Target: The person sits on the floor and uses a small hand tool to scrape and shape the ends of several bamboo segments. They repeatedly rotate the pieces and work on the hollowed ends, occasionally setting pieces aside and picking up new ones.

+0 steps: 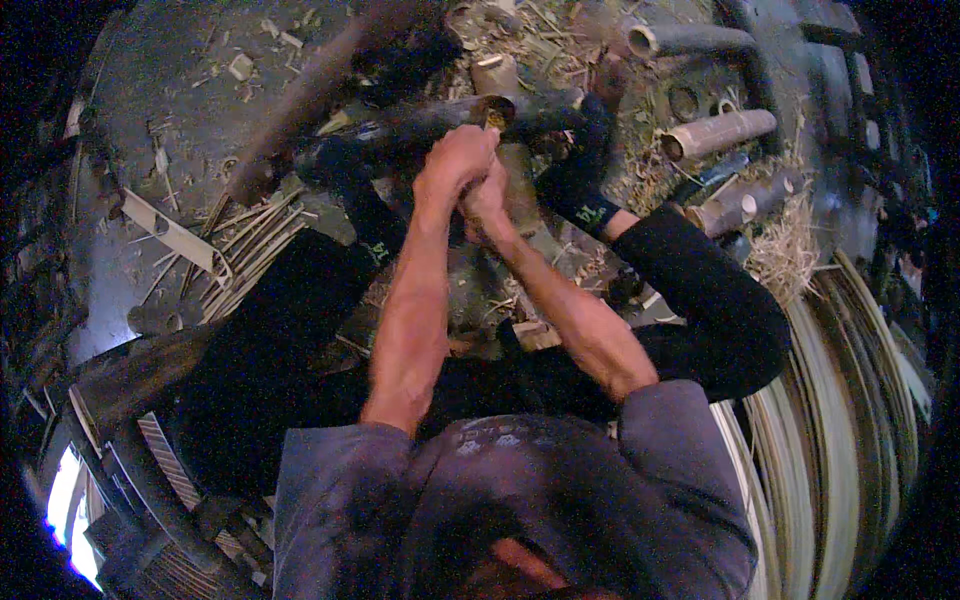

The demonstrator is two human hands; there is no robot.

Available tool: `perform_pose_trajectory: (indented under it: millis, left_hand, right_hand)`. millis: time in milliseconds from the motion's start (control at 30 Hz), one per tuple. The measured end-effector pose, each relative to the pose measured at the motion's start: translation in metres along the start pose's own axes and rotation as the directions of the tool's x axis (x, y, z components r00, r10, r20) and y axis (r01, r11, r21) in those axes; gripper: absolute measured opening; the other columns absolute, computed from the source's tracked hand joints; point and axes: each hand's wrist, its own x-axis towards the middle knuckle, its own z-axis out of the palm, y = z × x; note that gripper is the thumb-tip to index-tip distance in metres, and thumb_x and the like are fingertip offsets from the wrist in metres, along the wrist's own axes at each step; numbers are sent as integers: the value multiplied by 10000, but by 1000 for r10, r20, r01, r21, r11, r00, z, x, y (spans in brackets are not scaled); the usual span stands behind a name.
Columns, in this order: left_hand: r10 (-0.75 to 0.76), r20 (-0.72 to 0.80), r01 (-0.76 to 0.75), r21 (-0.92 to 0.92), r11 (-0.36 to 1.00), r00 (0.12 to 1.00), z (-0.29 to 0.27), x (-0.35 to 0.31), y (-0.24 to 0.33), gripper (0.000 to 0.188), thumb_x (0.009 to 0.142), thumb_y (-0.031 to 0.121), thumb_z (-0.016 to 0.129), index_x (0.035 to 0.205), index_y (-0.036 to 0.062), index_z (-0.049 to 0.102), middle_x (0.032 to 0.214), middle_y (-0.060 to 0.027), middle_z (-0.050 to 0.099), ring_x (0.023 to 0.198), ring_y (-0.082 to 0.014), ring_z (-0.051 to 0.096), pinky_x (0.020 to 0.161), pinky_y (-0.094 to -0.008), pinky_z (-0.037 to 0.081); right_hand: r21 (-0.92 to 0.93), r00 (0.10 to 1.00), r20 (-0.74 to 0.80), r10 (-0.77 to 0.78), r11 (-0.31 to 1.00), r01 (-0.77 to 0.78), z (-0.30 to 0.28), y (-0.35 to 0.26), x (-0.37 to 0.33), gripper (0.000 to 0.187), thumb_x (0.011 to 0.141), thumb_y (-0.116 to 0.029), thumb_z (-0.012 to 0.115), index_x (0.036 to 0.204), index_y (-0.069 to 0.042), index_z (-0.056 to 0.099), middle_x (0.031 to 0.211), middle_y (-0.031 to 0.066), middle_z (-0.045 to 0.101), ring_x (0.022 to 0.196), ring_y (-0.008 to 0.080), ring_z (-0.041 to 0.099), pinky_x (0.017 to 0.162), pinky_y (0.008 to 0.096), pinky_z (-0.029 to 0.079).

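Note:
Between my feet, my left hand (456, 162) and my right hand (486, 208) are closed one against the other, the left one farther out. Whatever they grip is mostly covered by the fingers, and its kind cannot be made out. Just past the left hand's knuckles shows a round, hollow end (496, 112) with a yellowish inside, like a cut bamboo tube. A dark log (400, 125) lies crosswise right beyond my hands, near both feet. Behind it stands a short pale cut piece (494, 72).
Several bamboo tubes lie at the right, among them a pale one (722, 134) and a grey one (695, 40). Thin split strips (255, 245) are piled at the left beside a flat slat (175, 235). Long bent strips (825, 420) curve past my right knee. Shavings (790, 255) litter the floor.

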Motion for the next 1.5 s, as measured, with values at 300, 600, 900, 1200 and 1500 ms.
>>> perform_pose_trajectory:
  millis: [300,600,900,1200,1500]
  left_hand:
    - [249,-347,-221,119,968,904,-85,36,-30,522,807,505,532,1005,22,532,1010,-245,598,971,-416,561,800,-481,461]
    - [26,-583,56,122,991,812,8,22,-32,632,737,551,553,1143,67,531,1228,-205,487,1222,-387,349,1047,-606,45]
    - [-39,-529,154,175,973,848,13,30,-33,630,683,481,620,1176,103,513,1269,-151,456,1235,-376,320,1048,-618,29]
    - [-4,-470,126,229,965,882,16,41,-23,626,701,444,584,1227,122,475,1277,-145,443,1237,-388,314,1021,-648,21]
    - [-18,-490,186,295,937,871,14,28,-25,550,697,418,587,1187,179,509,1246,-124,455,1215,-387,322,1010,-651,58]
  right_hand:
    - [-299,994,-107,-9,954,-24,43,-76,-35,717,830,-157,543,1438,-147,161,1101,124,571,864,279,565,808,358,460]
    - [-887,944,196,264,459,56,-21,-37,-120,677,791,-272,634,1387,-223,315,1064,221,586,920,394,577,778,438,465]
    - [-713,978,169,125,700,34,-68,-355,-57,395,898,-223,554,1261,-76,504,1043,80,621,904,161,590,815,303,481]
    - [-554,810,-585,-43,750,-361,-326,-286,75,750,823,-487,578,1365,-62,283,967,99,592,849,159,589,667,293,502]
    - [267,613,-759,219,964,-14,-295,-150,155,687,681,-222,790,1167,35,377,978,141,569,729,248,616,562,411,544]
